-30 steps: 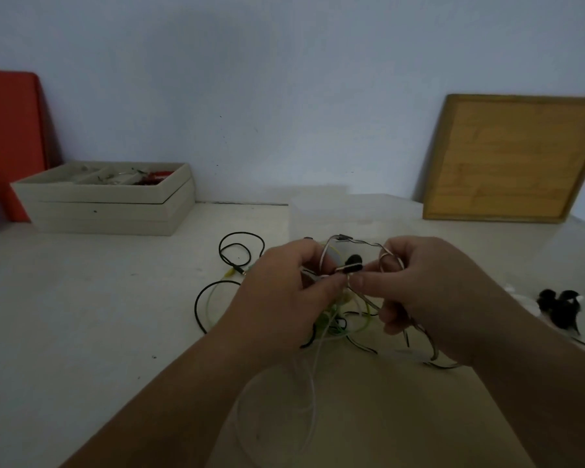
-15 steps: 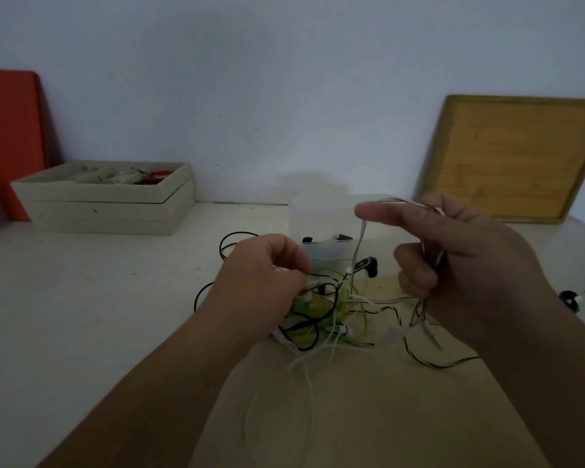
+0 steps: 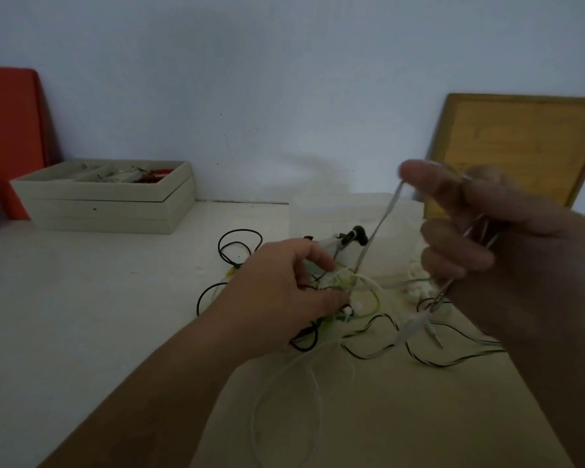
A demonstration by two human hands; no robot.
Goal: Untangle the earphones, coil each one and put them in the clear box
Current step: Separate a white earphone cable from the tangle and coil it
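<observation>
A tangle of earphone cables (image 3: 348, 298), black, white and yellow-green, lies on the table in front of me. My left hand (image 3: 281, 292) grips the knot at its middle. My right hand (image 3: 480, 238) is raised to the right, pinching a grey-white cable (image 3: 379, 228) that runs taut down to the knot, with more loops of it hanging from its curled fingers. The clear box (image 3: 331, 214) stands just behind the tangle, hard to make out. A black earbud (image 3: 357, 233) sticks up near the box.
A beige tray box (image 3: 108, 204) with small items sits at the back left, next to an orange board (image 3: 7, 136). A wooden board (image 3: 517, 150) leans on the wall at the back right. Loose cables trail toward me across the table (image 3: 81, 315).
My right hand has risen up and to the right, pulling one cable out of the knot. My left hand has dropped onto the tangle and holds it down.
</observation>
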